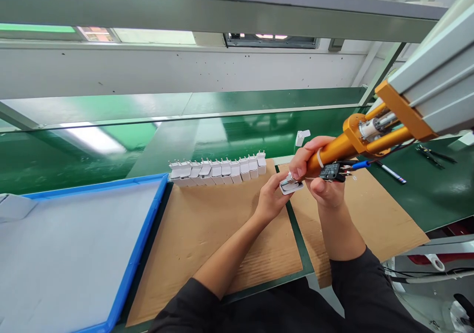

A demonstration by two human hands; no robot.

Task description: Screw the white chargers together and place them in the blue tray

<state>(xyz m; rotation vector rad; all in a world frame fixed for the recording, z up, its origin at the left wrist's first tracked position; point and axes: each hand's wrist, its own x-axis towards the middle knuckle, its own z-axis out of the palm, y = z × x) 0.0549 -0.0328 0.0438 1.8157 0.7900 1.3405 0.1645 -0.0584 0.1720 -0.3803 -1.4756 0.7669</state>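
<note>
My left hand (273,200) is closed on a small white plug adapter housing (291,187), tilted so its rimmed end faces me. Wrapped round the front of an orange metal tool (333,150) is my right hand (318,170), its thumb below and fingers above. The tool's metal tip meets the housing, though fingers partly cover the contact. A black microswitch (332,171) with wires is fixed to the tool's side. To the left, several white plug adapters (222,171) stand in a row, pins upward. Behind my right hand lies a lone white adapter part (301,137).
A blue-rimmed tray (142,239) with white pieces at its left edge sits on the left. Cardboard sheets (222,234) cover the green bench. At right are a pen (391,173) and pliers (435,155). A grey metal beam (433,66) carries the orange tool.
</note>
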